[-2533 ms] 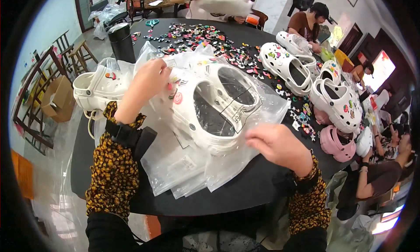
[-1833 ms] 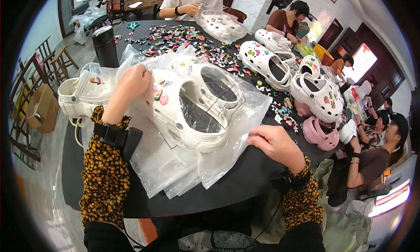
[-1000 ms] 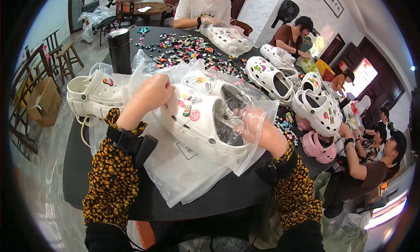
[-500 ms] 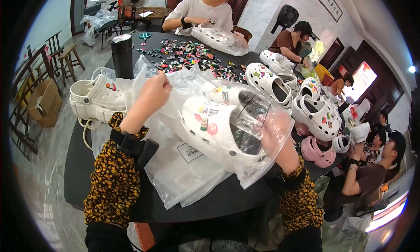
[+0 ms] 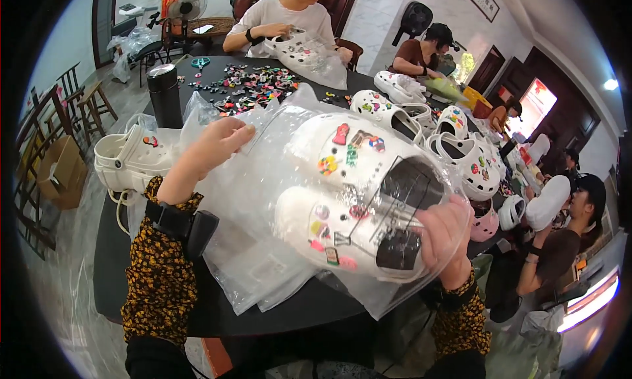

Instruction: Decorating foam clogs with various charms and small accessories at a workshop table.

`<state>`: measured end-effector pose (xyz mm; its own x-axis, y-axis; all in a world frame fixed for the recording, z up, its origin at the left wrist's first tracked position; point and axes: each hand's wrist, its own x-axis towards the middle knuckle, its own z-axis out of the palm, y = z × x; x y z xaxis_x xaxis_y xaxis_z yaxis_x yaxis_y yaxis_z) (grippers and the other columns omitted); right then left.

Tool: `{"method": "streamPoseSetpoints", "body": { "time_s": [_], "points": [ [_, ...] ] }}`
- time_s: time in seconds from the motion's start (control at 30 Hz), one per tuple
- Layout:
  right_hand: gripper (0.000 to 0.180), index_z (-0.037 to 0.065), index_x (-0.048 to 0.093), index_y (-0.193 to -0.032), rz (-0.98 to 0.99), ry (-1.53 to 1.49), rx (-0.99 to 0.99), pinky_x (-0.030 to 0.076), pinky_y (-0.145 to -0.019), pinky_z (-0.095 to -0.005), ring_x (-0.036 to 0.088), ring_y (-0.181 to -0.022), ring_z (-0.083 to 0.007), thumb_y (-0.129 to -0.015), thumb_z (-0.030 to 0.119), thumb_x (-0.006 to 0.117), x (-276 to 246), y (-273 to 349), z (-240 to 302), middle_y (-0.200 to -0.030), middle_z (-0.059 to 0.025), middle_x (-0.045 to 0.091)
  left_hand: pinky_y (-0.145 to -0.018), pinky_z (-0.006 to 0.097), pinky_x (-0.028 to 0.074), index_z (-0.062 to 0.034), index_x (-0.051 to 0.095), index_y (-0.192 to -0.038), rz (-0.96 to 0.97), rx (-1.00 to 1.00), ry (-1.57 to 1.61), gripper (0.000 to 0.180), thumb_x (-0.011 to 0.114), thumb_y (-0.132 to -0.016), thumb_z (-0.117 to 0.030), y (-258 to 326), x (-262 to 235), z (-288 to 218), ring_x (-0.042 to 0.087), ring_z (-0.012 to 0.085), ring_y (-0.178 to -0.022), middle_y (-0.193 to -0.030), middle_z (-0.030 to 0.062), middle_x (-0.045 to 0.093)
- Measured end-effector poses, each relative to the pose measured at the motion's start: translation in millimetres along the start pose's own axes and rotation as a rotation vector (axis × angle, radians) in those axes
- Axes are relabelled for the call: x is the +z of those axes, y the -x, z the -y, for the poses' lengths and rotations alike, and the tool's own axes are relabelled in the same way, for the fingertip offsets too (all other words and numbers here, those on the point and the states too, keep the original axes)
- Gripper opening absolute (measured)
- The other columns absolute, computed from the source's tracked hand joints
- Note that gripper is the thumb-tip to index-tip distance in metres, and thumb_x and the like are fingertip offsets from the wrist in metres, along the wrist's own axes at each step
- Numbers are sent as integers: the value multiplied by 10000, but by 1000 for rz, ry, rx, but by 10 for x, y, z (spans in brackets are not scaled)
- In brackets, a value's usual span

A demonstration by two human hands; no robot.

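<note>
A pair of white clogs (image 5: 316, 219), dotted with colourful charms, lies inside a clear plastic bag (image 5: 243, 208) above the near part of the table. My right hand (image 5: 447, 237) grips the clogs at their heel end, and bag film covers its fingers. With its fingertips my left hand (image 5: 214, 149) pinches the bag's edge beyond the toes. Left of that hand stands another white clog (image 5: 128, 158) with a charm on it. Flat bags lie on the black table (image 5: 296, 316) beneath the pair.
Loose colourful charms (image 5: 253, 83) are heaped mid-table, near a black tumbler (image 5: 164, 96) and teal scissors (image 5: 200, 63). More decorated white clogs (image 5: 471, 165) crowd the right side, with a pink clog (image 5: 485, 224). Across the table a person (image 5: 283, 24) handles a bagged clog; others work at right.
The bagged pair has turned so both clog tops face up, and my right hand has shifted right. My left hand has gone from a fist to a fingertip pinch, moving slightly left and down.
</note>
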<state>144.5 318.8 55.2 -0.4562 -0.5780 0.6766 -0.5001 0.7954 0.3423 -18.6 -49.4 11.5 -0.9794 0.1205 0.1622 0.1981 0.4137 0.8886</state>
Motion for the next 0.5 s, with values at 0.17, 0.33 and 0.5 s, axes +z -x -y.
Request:
{"method": "streamPoseSetpoints", "body": {
  "time_s": [0.17,0.33,0.5],
  "points": [
    [260,49,628,-950,-3,4,-59,399,-932,-499,551,-815,-306,-693,84,650,-52,59,13,-878,-92,572,-699,216,413,-6,627,-975,189,-66,392,444,574,-941,-445,92,189,-29,537,98,-717,-760,10,584],
    [207,70,634,-930,8,31,-70,408,-929,-463,556,-838,-270,-725,97,649,-43,32,46,-877,-65,574,-534,200,360,-55,623,-893,188,-95,495,262,607,-940,-312,86,176,-98,466,46,-587,-702,-25,560],
    [179,71,641,-922,77,52,-32,418,-915,-429,565,-844,-246,-748,103,663,6,63,23,-853,-43,578,-487,184,310,-53,641,-888,-139,48,550,180,588,-951,-213,-55,191,21,427,11,-562,-684,-67,552]
  ]
}}
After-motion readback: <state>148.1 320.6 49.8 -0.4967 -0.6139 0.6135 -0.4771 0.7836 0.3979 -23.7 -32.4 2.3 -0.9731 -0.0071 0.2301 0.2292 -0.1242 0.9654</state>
